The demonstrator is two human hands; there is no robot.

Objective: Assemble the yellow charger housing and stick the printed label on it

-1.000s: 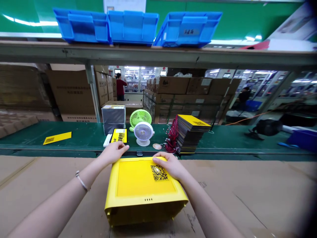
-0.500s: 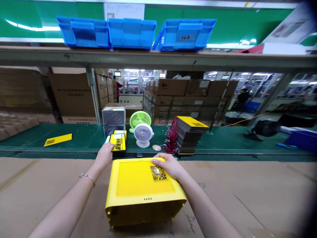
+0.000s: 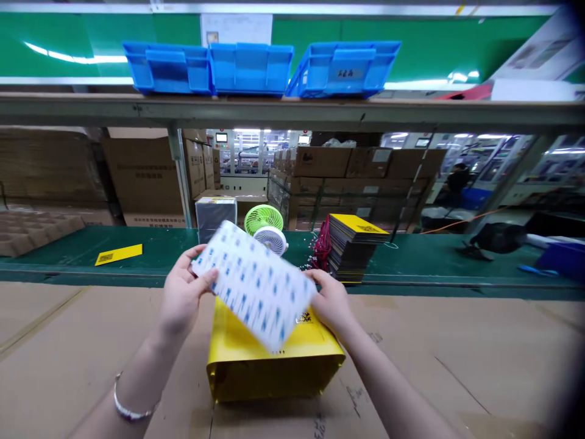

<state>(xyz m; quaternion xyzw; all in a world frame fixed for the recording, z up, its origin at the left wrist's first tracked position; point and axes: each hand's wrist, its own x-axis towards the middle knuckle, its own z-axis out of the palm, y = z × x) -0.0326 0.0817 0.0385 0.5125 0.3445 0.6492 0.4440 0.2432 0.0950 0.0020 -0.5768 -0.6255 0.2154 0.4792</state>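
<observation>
**On the cardboard-topped bench (image 3: 91, 353): white sheet held over casing**

The yellow plastic casing (image 3: 274, 372) lay beneath, and the white sheet (image 3: 253, 286) of blue-dotted pads was not seen fixed to it. The left hand (image 3: 183, 299) and right hand (image 3: 331, 302) gripped the sheet's edges, fingers closed.

The plastic housing (image 3: 274, 372) lies on the cardboard sheet (image 3: 411, 366), before a conveyor belt (image 3: 77, 256) bearing desk fans (image 3: 264, 218) left of a card stack (image 3: 356, 256) (bins (image 3: 251, 70) sit on the shelf (image 3: 274, 110) above).
</observation>
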